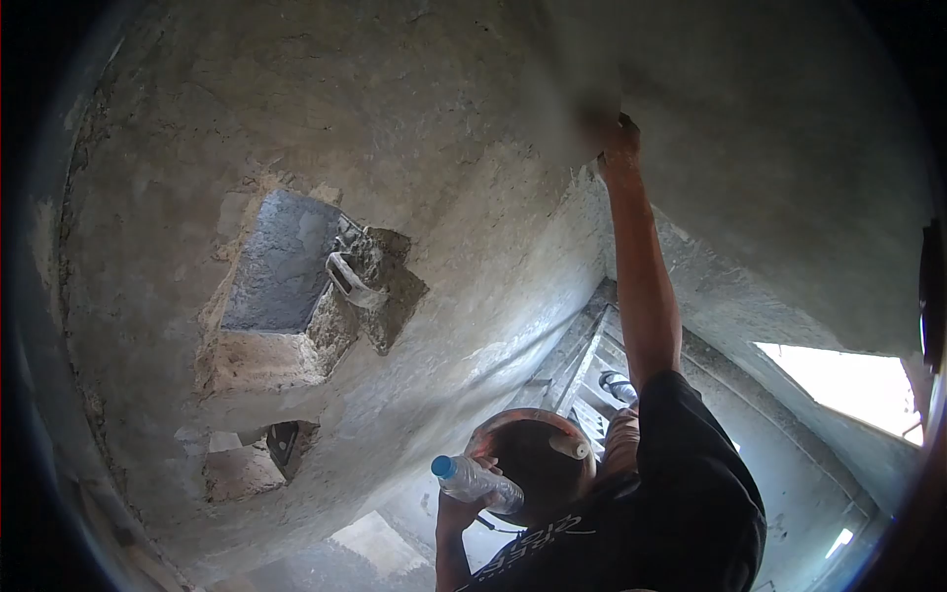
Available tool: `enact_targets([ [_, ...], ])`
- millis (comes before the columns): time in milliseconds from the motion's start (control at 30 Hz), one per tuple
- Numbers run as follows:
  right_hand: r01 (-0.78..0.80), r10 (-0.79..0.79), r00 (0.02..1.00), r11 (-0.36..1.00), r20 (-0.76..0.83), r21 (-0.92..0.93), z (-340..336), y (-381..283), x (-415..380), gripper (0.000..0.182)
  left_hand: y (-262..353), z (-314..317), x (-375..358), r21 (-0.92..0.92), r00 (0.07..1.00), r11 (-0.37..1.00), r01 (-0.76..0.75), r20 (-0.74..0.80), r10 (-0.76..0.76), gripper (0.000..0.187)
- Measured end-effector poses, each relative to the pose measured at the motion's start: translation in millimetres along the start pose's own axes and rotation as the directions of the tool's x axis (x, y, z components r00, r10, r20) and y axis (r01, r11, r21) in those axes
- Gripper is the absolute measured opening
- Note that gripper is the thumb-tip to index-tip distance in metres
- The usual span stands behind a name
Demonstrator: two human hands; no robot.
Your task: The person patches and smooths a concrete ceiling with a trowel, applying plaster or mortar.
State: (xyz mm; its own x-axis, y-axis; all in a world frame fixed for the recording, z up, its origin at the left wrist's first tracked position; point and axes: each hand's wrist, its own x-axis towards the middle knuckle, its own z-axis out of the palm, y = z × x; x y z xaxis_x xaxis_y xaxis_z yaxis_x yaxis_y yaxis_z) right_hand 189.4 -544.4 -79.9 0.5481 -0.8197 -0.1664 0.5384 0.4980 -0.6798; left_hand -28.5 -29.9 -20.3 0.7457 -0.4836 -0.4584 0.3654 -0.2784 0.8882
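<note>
My right hand is raised against the grey plastered wall at the top, its fingers curled. Whatever it grips is a dark, motion-smeared shape that I cannot make out. Low in the view, my left hand wraps around a clear plastic bottle with a blue cap. Behind the bottle shows a round bucket with a dark inside. Apart from both hands, a hand tool with a pale loop handle lies among lumps of wet mortar at a square wall recess.
Below the recess is a smaller hole in the wall. A ladder-like frame stands below, with a shoe beside it. Bright light comes through an opening at the right.
</note>
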Motion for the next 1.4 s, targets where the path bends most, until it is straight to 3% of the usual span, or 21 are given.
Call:
enact_targets([
  [67, 0.034, -0.038, 0.997, 0.998, -0.065, -0.057, 4.0, -1.8, -1.2, 0.026, -1.7, -0.2, -0.9, -0.033, 1.000, 0.999, 0.007, -0.003, -0.007, 0.051],
  [200, 0.091, -0.091, 0.996, 0.996, -0.002, 0.005, 4.7, 3.4, 10.7, 0.025, 2.4, 2.3, 0.9, -0.049, 1.000, 0.999, 0.007, -0.007, -0.008, 0.051],
  [300, 0.101, -0.110, 0.992, 0.987, -0.061, -0.124, 16.4, 3.9, 20.2, 0.018, 4.1, 4.3, 1.9, -0.058, 1.000, 0.998, -0.005, 0.001, 0.005, 0.051],
  [400, 0.079, -0.084, 0.989, 0.996, -0.120, -0.046, 27.0, 10.3, 35.6, 0.014, -1.6, 0.9, 2.6, -0.031, 1.000, 0.999, -0.016, 0.015, 0.016, 0.053],
  [467, 0.074, -0.059, 0.988, 0.991, -0.139, 0.108, 44.4, 1.8, 34.5, 0.018, -6.0, -3.5, 3.0, -0.012, 0.999, 0.999, -0.033, 0.020, 0.033, 0.053],
  [600, 0.162, -0.147, 0.973, 0.984, -0.176, 0.077, 51.4, 14.4, 70.0, 0.016, -0.5, -0.3, 0.0, -0.031, 1.000, 1.000, 0.006, -0.024, -0.006, 0.053],
  [700, 0.055, -0.046, 0.988, 0.997, -0.144, 0.056, 56.4, 11.6, 86.8, 0.019, 2.2, 0.6, -0.1, -0.041, 0.999, 0.999, 0.008, -0.034, -0.009, 0.052],
  [733, 0.190, -0.250, 0.966, 0.864, -0.070, -0.466, 57.5, 10.4, 90.5, 0.020, 0.0, -1.0, 0.6, -0.043, 0.999, 0.999, 0.006, -0.035, -0.008, 0.052],
  [767, 0.283, -0.381, 0.919, 0.464, 0.099, -0.840, 58.5, 11.3, 92.5, 0.021, -2.2, -3.0, 2.0, -0.041, 1.000, 0.999, -0.015, -0.017, 0.014, 0.052],
  [800, 0.283, -0.379, 0.920, 0.463, 0.101, -0.840, 58.0, 12.4, 93.6, 0.021, -3.6, -4.0, 2.1, -0.039, 0.999, 0.999, -0.035, 0.000, 0.035, 0.052],
  [833, 0.137, -0.254, 0.960, 0.792, -0.117, -0.595, 56.3, 11.8, 95.4, 0.023, -4.1, -4.2, 1.9, -0.041, 0.999, 0.999, -0.035, -0.001, 0.035, 0.052],
  [867, -0.015, -0.049, 0.962, 0.973, -0.269, -0.229, 62.4, 1.7, 83.6, 0.024, 0.3, -2.1, 2.6, -0.048, 1.000, 0.999, -0.025, -0.010, 0.025, 0.050],
  [900, -0.015, -0.050, 0.962, 0.973, -0.270, -0.231, 60.4, 3.6, 88.5, 0.024, 2.6, -1.2, 2.7, -0.054, 1.000, 0.998, -0.014, -0.017, 0.013, 0.049],
  [967, 0.027, -0.110, 0.984, 0.873, -0.142, -0.487, 56.3, 8.9, 104.8, 0.027, -4.6, -6.1, 2.9, -0.044, 1.000, 0.999, -0.030, -0.004, 0.030, 0.051],
  [1000, 0.028, -0.111, 0.984, 0.872, -0.141, -0.488, 56.6, 10.9, 108.0, 0.027, -5.3, -6.6, 3.4, -0.033, 0.999, 0.998, -0.046, 0.008, 0.047, 0.054],
  [1067, 0.069, -0.099, 0.967, 0.989, -0.234, -0.134, 62.0, 11.5, 109.0, 0.030, -4.6, -6.1, 2.0, -0.028, 1.000, 0.999, -0.029, -0.001, 0.029, 0.054],
  [1100, 0.070, -0.100, 0.968, 0.989, -0.232, -0.133, 61.1, 14.6, 119.5, 0.030, -3.5, -5.6, 2.2, -0.021, 1.000, 1.000, -0.013, -0.011, 0.013, 0.054],
  [1167, 0.068, -0.207, 0.958, 0.835, -0.197, -0.547, 46.9, 36.0, 163.9, 0.031, -3.7, -5.6, 2.3, -0.019, 1.000, 1.000, -0.024, -0.010, 0.023, 0.054],
  [1300, 0.020, -0.093, 0.971, 0.950, -0.219, -0.312, 58.0, 5.4, 100.3, 0.031, -5.4, -8.6, 3.7, -0.003, 0.999, 0.999, -0.040, 0.010, 0.040, 0.053],
  [1367, 0.321, -0.358, 0.929, 0.907, -0.095, -0.274, 44.5, 15.1, 92.2, 0.016, -3.2, -8.0, 1.8, -0.025, 1.000, 0.999, -0.021, -0.003, 0.021, 0.052],
  [1400, 0.323, -0.359, 0.929, 0.906, -0.093, -0.273, 40.4, 14.2, 78.7, 0.016, -2.7, -7.0, 2.2, -0.050, 1.000, 0.999, -0.001, -0.015, 0.000, 0.052],
])
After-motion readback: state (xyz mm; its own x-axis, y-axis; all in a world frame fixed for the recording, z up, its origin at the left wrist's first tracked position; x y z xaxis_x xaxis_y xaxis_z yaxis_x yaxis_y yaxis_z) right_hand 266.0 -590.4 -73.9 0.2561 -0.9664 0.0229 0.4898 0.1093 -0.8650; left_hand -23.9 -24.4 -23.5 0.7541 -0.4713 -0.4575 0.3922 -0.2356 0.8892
